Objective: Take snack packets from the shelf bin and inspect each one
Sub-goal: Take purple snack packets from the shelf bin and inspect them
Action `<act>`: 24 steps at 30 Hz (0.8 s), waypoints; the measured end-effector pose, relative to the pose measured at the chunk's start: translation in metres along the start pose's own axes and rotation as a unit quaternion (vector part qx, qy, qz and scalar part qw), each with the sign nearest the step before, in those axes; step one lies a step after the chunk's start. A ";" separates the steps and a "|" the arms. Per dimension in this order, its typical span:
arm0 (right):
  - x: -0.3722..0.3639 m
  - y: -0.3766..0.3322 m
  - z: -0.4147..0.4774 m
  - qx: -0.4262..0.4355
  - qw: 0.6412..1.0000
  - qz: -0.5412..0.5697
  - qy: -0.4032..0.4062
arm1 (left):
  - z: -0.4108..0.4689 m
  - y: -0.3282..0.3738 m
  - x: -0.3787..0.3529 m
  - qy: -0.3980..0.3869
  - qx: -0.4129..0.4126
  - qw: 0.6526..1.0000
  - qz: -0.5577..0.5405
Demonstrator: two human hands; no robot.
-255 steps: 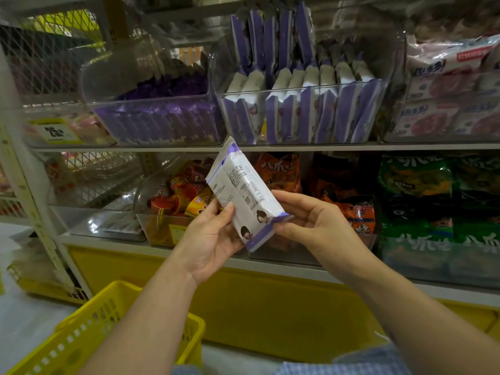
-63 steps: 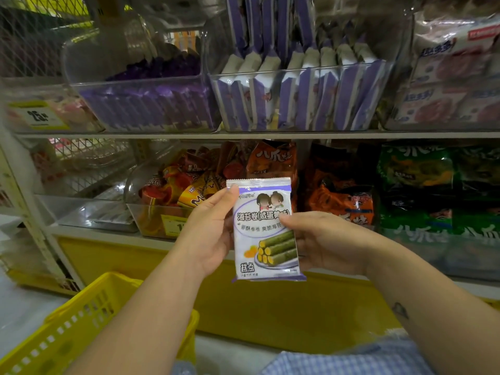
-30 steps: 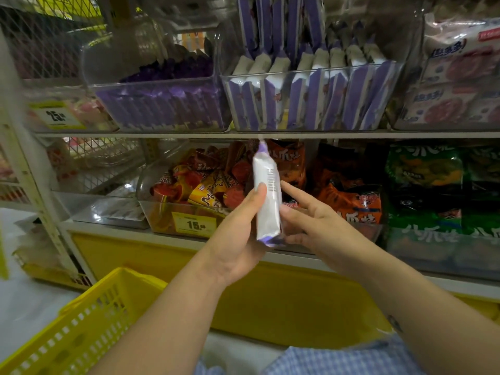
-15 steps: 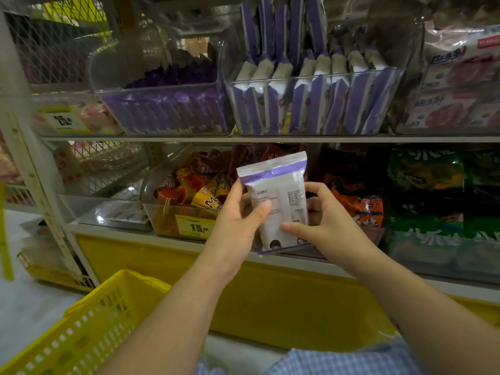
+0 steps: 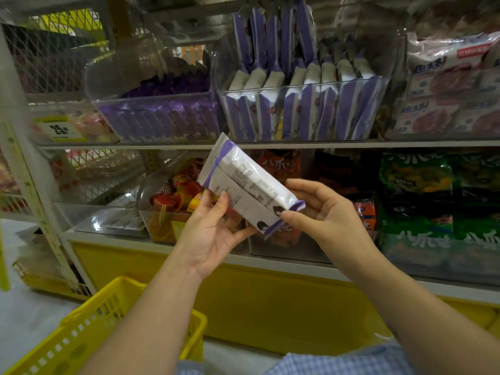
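Note:
A white and purple snack packet [image 5: 244, 182] is held in front of the shelves, tilted with its printed back side toward me. My left hand [image 5: 212, 231] holds its lower left edge, thumb on the back face and fingers behind. My right hand [image 5: 322, 215] pinches the lower right purple end. Above them, a clear shelf bin [image 5: 305, 115] on the upper shelf holds several matching purple and white packets standing upright.
A second clear bin [image 5: 151, 115] with dark purple packets stands left of it. The lower shelf holds bins of orange, red and green snack bags [image 5: 416, 185]. A yellow basket [image 5: 89, 336] sits at the lower left on the floor. White packs [image 5: 446, 85] fill the upper right.
The packet showed its front 2 s ago, was turned edge-on, then flipped to its back. Since half a second ago it has tilted from upright to slanting up-left.

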State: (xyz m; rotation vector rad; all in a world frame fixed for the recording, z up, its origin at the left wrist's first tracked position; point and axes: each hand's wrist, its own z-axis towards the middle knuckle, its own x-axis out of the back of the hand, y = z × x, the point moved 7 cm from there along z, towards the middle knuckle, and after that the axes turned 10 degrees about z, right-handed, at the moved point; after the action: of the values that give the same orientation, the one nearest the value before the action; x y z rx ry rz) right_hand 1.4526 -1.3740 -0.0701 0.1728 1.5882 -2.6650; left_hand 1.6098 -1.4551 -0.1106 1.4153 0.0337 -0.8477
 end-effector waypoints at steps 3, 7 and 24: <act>0.001 0.001 -0.002 -0.002 1.000 0.001 0.007 | 0.001 -0.001 0.003 0.004 0.011 1.000 -0.024; 0.003 0.002 -0.001 -0.001 1.000 0.017 0.021 | 0.001 -0.006 0.003 0.013 0.021 0.998 -0.049; -0.014 0.002 -0.005 0.033 0.992 -0.122 -0.014 | -0.006 -0.016 -0.014 0.058 0.042 0.989 0.131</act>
State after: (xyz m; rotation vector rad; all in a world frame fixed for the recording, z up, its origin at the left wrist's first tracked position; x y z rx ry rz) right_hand 1.4672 -1.3713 -0.0726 -0.0605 1.6090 -2.8879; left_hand 1.5936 -1.4418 -0.1181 1.5091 -0.0991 -0.5544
